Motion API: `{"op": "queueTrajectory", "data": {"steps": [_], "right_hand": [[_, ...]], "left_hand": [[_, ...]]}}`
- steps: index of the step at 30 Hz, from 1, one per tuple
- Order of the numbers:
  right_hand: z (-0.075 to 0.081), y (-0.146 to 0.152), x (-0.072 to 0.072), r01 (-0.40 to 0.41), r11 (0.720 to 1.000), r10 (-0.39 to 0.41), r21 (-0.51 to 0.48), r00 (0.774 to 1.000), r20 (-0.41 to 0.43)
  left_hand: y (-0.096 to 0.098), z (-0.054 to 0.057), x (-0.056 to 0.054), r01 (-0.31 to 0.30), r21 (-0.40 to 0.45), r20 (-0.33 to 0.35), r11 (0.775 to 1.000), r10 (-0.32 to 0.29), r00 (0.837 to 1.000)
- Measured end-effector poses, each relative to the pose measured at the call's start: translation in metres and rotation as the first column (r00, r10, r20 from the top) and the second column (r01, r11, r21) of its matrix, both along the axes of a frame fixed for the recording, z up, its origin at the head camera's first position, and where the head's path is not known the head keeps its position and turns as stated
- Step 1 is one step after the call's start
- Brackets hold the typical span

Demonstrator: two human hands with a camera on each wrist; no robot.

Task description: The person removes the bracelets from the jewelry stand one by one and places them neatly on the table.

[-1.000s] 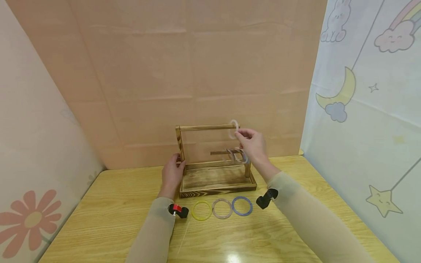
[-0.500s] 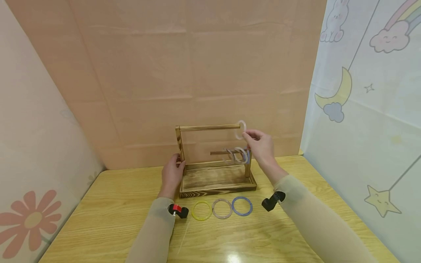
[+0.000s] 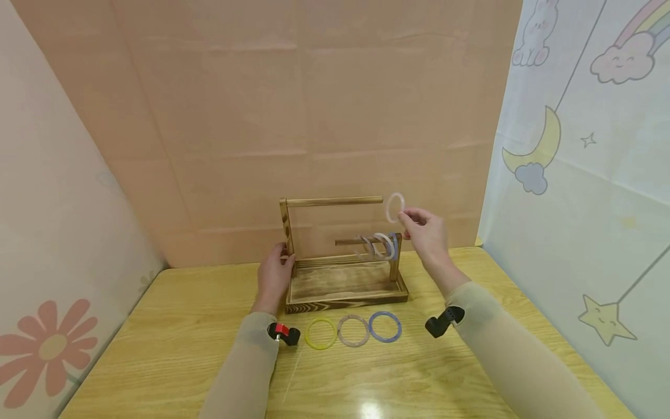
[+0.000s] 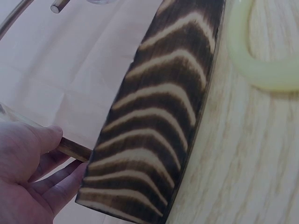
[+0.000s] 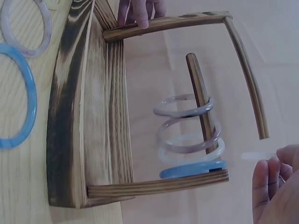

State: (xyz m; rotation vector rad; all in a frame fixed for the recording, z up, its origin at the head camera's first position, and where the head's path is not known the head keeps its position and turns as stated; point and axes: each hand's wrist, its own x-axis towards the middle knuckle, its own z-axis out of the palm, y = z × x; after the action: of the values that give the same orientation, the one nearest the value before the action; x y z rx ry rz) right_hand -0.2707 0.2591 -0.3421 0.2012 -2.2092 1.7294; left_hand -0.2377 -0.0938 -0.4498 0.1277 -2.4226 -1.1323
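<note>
A pale translucent bangle (image 3: 388, 209) is pinched between the thumb and fingers of my right hand (image 3: 430, 238). It hangs in the air just past the right, free end of the stand's upper rod (image 3: 335, 202), apart from it. My left hand (image 3: 273, 278) grips the left post (image 5: 163, 22) of the wooden bangle stand (image 3: 345, 304). On the lower rod (image 5: 196, 74) hang several bangles: a blue bangle (image 5: 191, 171) against the right post, then a whitish one and greyish-purple ones.
In front of the stand, a yellow bangle (image 3: 306, 334), a pinkish bangle (image 3: 353, 345) and a blue bangle (image 3: 384, 341) lie in a row on the wooden table (image 3: 199, 326). A beige cloth backdrop (image 3: 220, 145) rises behind; printed panels flank both sides.
My right hand has moved to the right, sliding the pale bangle off the free end of the upper rod. The left hand stays on the post.
</note>
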Motion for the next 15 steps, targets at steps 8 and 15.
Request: {"op": "queueTrajectory", "data": {"steps": [8,15], "right_hand": [[-0.006,0.013,0.002,0.002,1.0,-0.002,0.016,1.0,-0.003],[-0.011,0.024,0.01,0.011,1.0,-0.011,0.013,1.0,0.008]], "left_hand": [[-0.001,-0.002,-0.004,0.009,0.008,0.01,1.0,-0.009,1.0],[-0.002,-0.004,-0.006,0.02,0.011,0.012,1.0,-0.02,1.0]]}}
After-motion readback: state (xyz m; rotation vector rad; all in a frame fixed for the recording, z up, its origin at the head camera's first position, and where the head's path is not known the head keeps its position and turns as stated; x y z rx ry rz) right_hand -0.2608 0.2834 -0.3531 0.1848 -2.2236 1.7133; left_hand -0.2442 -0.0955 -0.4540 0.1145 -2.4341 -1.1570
